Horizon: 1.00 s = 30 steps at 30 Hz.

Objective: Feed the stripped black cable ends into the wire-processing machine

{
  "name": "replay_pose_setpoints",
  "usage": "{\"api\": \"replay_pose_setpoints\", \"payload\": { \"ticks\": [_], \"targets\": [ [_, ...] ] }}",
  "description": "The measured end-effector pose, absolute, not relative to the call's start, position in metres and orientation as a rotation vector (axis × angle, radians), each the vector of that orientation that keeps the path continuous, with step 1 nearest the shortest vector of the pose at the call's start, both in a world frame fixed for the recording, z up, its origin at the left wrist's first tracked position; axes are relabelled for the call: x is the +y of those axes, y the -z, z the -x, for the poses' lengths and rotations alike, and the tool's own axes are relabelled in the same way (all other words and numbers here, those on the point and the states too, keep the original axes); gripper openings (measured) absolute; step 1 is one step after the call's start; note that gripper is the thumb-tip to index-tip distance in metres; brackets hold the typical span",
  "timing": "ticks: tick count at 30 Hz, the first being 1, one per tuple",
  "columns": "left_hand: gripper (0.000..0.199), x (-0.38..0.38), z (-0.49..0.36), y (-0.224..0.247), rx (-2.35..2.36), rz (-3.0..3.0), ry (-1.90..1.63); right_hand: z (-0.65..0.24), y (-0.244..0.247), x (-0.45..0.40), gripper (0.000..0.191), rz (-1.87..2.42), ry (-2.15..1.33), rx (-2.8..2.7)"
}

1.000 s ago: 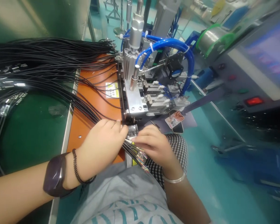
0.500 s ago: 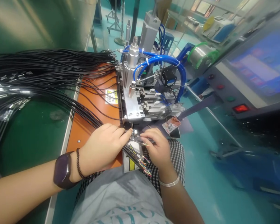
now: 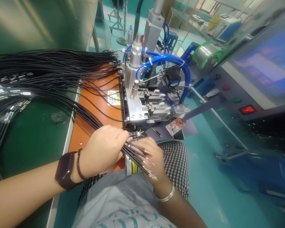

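Observation:
My left hand [image 3: 106, 142] is closed around a bundle of thin black cables [image 3: 85, 112] that runs down from the upper left. Past the fist the cut ends [image 3: 136, 158] fan out, with coloured wires showing at the tips. One cable end with spread coloured wires [image 3: 140, 134] sticks out above the others, just below the machine. My right hand [image 3: 154, 155] is bent around the cable ends from the right, its fingers curled against them; the fingertips are partly hidden behind the bundle.
A metal machine [image 3: 135, 107] with blue air hoses [image 3: 171, 58] stands ahead on an orange plate [image 3: 92, 133]. Many black cables [image 3: 49, 63] lie to the left. A slim dark tool [image 3: 156, 132] and a phone [image 3: 175, 127] are on the right. A control panel [image 3: 258, 82] overhangs there.
My right hand has moved down and left from the single cable end to the bundle. That end's coloured wires now show spread, and the slim dark tool is uncovered. My left hand stays nearly still.

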<state>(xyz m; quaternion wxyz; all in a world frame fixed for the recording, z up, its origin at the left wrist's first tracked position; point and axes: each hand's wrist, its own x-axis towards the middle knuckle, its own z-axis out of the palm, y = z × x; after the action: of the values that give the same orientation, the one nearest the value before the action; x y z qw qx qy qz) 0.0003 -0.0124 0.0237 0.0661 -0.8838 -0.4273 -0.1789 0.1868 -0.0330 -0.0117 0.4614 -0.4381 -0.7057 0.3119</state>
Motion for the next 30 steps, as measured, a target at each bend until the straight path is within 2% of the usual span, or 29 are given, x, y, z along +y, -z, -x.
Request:
{"api": "replay_pose_setpoints", "payload": {
  "ticks": [4, 11, 16, 19, 22, 25, 30],
  "targets": [
    [0.012, -0.014, 0.000, -0.026, -1.287, 2.662, 0.572, -0.184, 0.007, -0.031, 0.006, 1.294, -0.741, -1.488],
    [0.011, -0.013, -0.001, -0.026, -1.294, 2.665, 0.555, -0.182, 0.003, -0.029, 0.006, 1.330, -0.714, -1.388],
    [0.019, -0.012, -0.001, -0.025, -1.289, 2.636, 0.583, -0.186, 0.005, -0.029, 0.011, 1.188, -0.718, -1.720],
    [0.017, -0.011, -0.001, -0.024, -1.269, 2.651, 0.570, -0.187, 0.006, -0.027, 0.005, 1.266, -0.777, -1.656],
    [0.016, -0.011, -0.001, -0.023, -1.259, 2.662, 0.547, -0.186, 0.005, -0.026, 0.007, 1.313, -0.783, -1.542],
    [0.013, -0.011, 0.000, -0.023, -1.239, 2.683, 0.518, -0.186, 0.001, -0.024, 0.017, 1.277, -0.753, -1.616],
    [0.015, -0.011, 0.001, -0.023, -1.092, 2.742, 0.420, -0.191, -0.005, -0.016, 0.016, 1.193, -0.684, -1.938]
  ]
}}
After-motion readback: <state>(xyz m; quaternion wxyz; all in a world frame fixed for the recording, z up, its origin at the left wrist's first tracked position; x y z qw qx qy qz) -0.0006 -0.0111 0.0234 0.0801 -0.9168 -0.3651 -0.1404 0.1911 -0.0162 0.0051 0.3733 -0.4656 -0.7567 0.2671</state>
